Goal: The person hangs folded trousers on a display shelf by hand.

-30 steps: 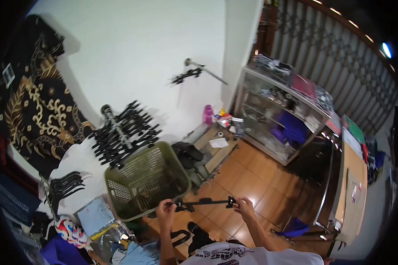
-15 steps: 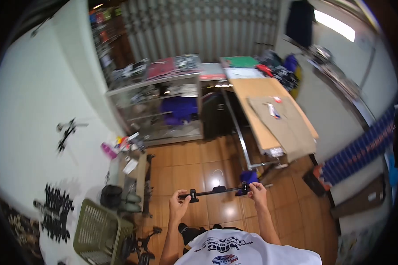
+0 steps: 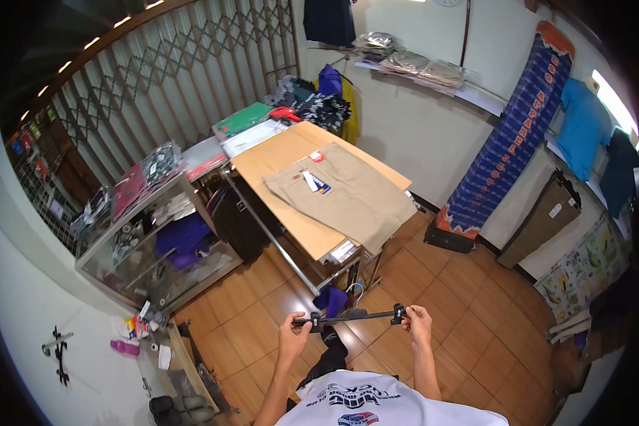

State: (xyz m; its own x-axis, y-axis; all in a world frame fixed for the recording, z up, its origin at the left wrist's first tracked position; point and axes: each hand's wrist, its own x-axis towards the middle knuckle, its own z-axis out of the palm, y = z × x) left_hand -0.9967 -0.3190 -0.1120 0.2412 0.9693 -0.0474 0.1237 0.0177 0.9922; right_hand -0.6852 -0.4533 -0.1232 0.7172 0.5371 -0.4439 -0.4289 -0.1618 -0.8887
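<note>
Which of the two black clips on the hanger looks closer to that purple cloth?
The left clip, beside the left hand. The purple cloth shows just above it, while the right clip, by the right hand, looks farther off.

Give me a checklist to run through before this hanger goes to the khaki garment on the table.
1. Black bar hanger with two clips held at both ends: ok, fingers of the left hand and right hand grip it.
2. Clips free of cloth: ok, nothing hangs from them.
3. Clip jaws open enough for cloth: cannot tell, too small to see.
4. Khaki cloth garment fully on the light wooden tabletop: not ok, part overhangs the edge.
5. Hanger lined up over the garment: not ok, it is held in front of the table, above the brown tiled floor.
</note>
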